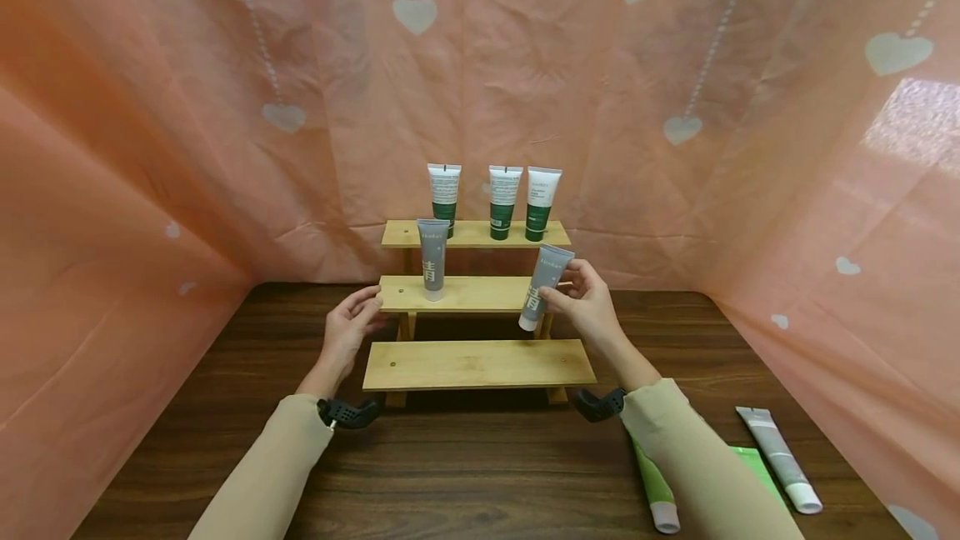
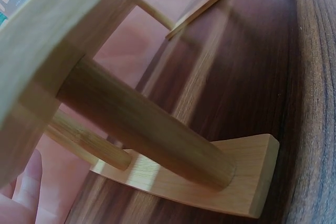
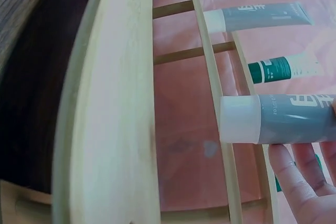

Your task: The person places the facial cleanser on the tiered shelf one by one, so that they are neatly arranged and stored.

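Note:
My right hand pinches a grey tube with a white cap between thumb and fingers. The tube tilts, cap down, at the right end of the middle shelf of a wooden rack; its cap overlaps the shelf's front edge in the head view. Another grey tube stands cap down toward the left of that shelf. At the shelf's left end is my left hand, its fingertips right at the edge and its fingers loosely bent. Some of its fingers show beneath the wood in the left wrist view.
Three white-and-green tubes stand on the top shelf. The bottom shelf is nearest me. On the dark table at right lie a grey tube, a green tube and a green item partly behind my sleeve.

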`<state>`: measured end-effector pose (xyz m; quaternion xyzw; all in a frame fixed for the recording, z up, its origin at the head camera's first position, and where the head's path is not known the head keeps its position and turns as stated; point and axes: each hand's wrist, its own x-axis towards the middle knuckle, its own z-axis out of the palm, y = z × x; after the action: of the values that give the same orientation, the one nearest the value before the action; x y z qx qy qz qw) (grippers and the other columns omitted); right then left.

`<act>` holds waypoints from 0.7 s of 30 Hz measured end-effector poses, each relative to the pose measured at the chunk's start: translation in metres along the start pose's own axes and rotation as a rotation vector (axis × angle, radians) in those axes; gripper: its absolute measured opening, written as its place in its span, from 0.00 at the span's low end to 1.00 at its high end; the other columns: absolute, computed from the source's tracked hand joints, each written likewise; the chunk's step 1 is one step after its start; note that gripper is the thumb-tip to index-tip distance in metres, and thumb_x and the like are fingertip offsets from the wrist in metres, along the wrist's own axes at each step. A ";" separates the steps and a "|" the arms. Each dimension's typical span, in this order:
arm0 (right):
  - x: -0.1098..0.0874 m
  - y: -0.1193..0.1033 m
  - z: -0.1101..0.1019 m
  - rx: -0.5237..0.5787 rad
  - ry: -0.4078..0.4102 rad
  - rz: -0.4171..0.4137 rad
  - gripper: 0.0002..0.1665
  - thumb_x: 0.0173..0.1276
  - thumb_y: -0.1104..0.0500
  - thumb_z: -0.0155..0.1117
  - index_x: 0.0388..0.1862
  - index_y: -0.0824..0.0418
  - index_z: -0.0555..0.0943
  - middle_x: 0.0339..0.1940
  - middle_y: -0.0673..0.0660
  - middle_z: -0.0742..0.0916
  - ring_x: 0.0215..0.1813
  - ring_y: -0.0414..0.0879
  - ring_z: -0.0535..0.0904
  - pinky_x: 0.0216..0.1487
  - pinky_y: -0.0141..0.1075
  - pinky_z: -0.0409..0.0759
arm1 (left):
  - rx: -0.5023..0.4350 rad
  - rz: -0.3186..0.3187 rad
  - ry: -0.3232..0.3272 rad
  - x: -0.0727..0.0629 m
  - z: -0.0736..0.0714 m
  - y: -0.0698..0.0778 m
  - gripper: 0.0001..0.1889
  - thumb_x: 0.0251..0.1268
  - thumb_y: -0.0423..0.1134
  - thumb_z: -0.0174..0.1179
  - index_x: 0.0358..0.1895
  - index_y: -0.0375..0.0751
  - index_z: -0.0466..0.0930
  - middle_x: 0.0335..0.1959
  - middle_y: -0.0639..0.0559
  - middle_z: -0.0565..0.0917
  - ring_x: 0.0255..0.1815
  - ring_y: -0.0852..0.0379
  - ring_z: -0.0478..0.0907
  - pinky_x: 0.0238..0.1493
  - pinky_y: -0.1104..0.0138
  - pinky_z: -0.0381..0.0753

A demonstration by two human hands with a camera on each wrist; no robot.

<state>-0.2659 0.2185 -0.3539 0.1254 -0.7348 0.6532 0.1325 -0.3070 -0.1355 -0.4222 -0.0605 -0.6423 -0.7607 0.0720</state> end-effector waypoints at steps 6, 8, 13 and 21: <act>0.012 0.000 0.009 -0.004 -0.003 -0.053 0.26 0.60 0.65 0.67 0.55 0.65 0.69 0.45 0.67 0.77 0.40 0.49 0.78 0.43 0.54 0.79 | 0.003 -0.005 -0.002 0.007 -0.005 -0.011 0.22 0.65 0.40 0.58 0.60 0.35 0.72 0.41 0.54 0.82 0.42 0.47 0.79 0.53 0.46 0.72; 0.016 0.000 0.013 0.003 -0.005 -0.062 0.26 0.61 0.65 0.66 0.56 0.65 0.69 0.46 0.68 0.77 0.40 0.49 0.77 0.43 0.53 0.79 | 0.000 -0.005 0.002 0.010 -0.006 -0.016 0.22 0.64 0.41 0.59 0.60 0.36 0.72 0.41 0.54 0.82 0.42 0.48 0.79 0.52 0.47 0.73; 0.023 -0.002 0.022 0.015 -0.001 -0.057 0.27 0.61 0.66 0.66 0.58 0.65 0.68 0.46 0.67 0.77 0.41 0.51 0.77 0.41 0.47 0.82 | -0.001 0.014 0.020 0.013 -0.007 -0.023 0.23 0.62 0.45 0.61 0.58 0.39 0.75 0.40 0.53 0.83 0.40 0.50 0.80 0.50 0.50 0.76; 0.035 -0.002 0.035 0.037 0.044 -0.060 0.25 0.61 0.68 0.64 0.57 0.64 0.69 0.46 0.65 0.79 0.43 0.51 0.78 0.43 0.49 0.80 | 0.001 0.021 0.031 0.015 -0.006 -0.025 0.24 0.60 0.46 0.63 0.57 0.39 0.75 0.40 0.53 0.83 0.39 0.52 0.81 0.48 0.53 0.77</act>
<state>-0.2990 0.1834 -0.3430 0.1354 -0.7153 0.6652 0.1658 -0.3263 -0.1380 -0.4450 -0.0554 -0.6407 -0.7605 0.0902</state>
